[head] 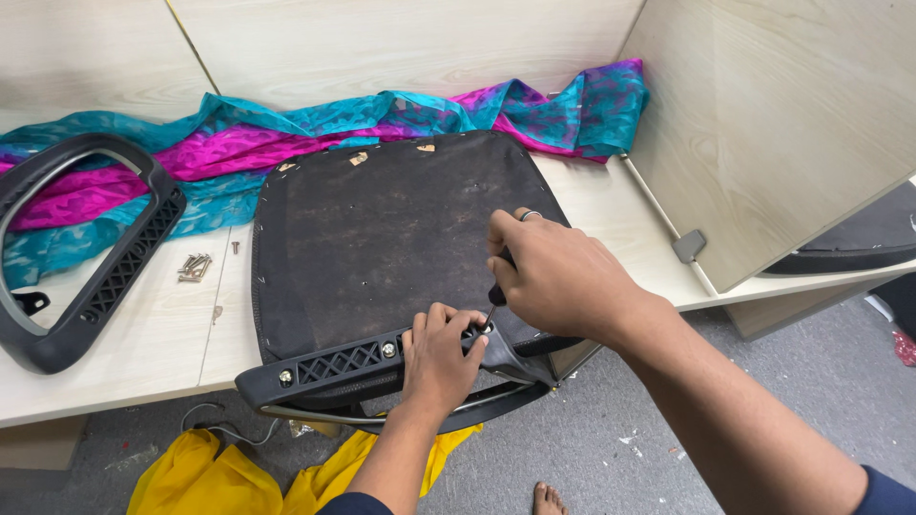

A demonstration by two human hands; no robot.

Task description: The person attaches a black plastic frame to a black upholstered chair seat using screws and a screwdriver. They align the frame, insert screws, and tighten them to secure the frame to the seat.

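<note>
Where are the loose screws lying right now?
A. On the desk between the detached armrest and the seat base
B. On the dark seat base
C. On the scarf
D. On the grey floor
A: the loose screws lie on the desk, between the detached armrest and the seat base.

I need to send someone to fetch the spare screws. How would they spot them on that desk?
Start at the pale wooden desk. Between the loose black plastic armrest at its left end and the upturned black seat base lies a small heap of screws, the only metal bits on bare wood.
</note>
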